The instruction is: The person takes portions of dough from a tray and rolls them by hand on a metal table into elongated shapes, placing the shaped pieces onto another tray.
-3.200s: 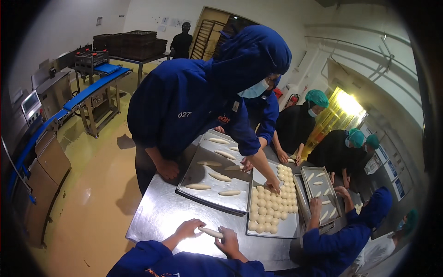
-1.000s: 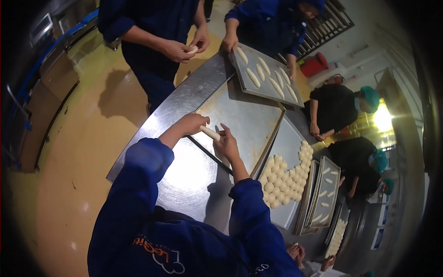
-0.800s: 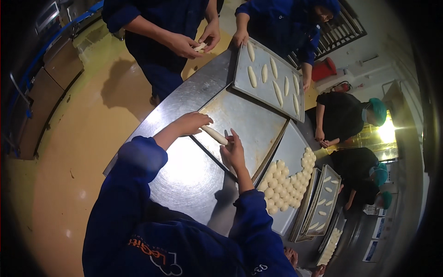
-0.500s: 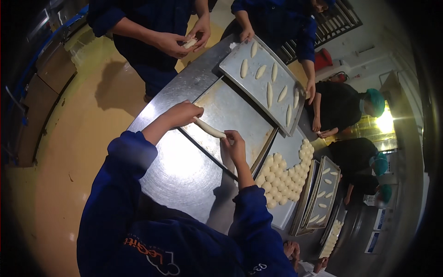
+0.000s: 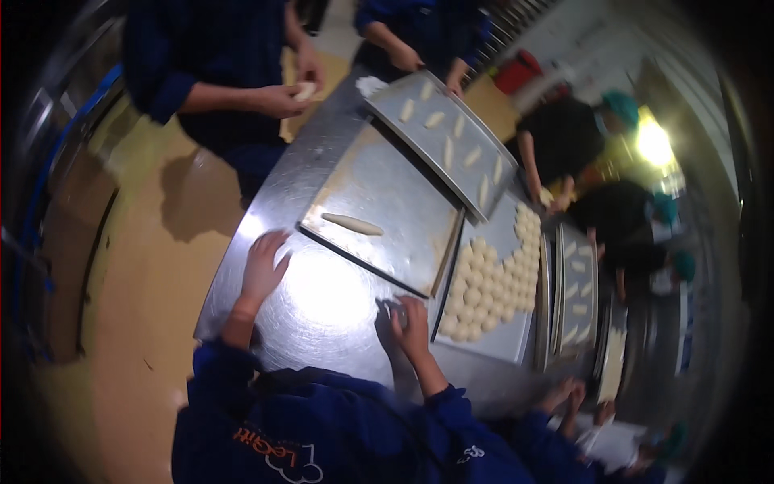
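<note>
A long dough roll (image 5: 352, 223) with tapered ends lies alone near the close left corner of a flat metal baking tray (image 5: 395, 189). My left hand (image 5: 264, 266) hovers over the steel table just short of that corner, empty, its fingers spread. Off the tray's near edge, my right hand (image 5: 409, 323) is also empty, with its fingers loosely curled and thumb apart. Right of the tray, many round dough balls (image 5: 484, 290) sit packed together on another tray.
Across the steel table (image 5: 302, 153), a person in blue holds a tray of dough rolls (image 5: 443, 133), which overlaps my tray's far edge. Another person at far left shapes a dough piece (image 5: 305, 91). More trays of rolls (image 5: 574, 282) stand at right, near people with green head covers.
Both my hands have let go of the dough roll, which now lies on the tray. They have drawn back toward me. The view has shifted a little.
</note>
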Demonstrator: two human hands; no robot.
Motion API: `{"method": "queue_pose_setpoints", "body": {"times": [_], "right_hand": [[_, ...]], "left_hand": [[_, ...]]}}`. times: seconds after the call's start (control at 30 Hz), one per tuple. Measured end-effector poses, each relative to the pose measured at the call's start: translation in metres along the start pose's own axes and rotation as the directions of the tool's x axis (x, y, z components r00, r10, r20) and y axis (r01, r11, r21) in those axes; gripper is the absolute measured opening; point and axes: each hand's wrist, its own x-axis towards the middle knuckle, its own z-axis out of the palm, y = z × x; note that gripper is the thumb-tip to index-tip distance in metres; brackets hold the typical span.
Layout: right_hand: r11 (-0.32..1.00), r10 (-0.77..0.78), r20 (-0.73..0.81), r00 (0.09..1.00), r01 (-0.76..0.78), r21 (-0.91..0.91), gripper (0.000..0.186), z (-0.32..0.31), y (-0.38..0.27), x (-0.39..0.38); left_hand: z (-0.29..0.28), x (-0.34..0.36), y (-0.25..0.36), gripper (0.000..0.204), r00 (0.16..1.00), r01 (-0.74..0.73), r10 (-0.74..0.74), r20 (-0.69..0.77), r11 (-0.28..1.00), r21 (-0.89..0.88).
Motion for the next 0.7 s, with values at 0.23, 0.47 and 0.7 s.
{"method": "queue_pose_setpoints", "body": {"times": [0.23,0.47,0.7], "right_hand": [[0.989,0.097,0.045,0.994,-0.091,-0.119,0.041,0.002,-0.026,-0.16],[0.945,0.278,-0.175,0.945,-0.302,-0.125,0.038,0.011,-0.04,-0.15],[0.837,0.498,-0.338,0.799,-0.34,0.429,0.022,-0.005,-0.012,-0.123]], "left_hand": [[-0.012,-0.121,0.041,0.061,0.967,-0.07,-0.053,0.248,0.884,0.462],[0.0,-0.104,0.045,0.064,0.949,-0.169,0.012,0.315,0.862,0.477],[0.049,-0.105,0.08,0.07,0.91,-0.241,0.046,0.413,0.867,0.435]]}}
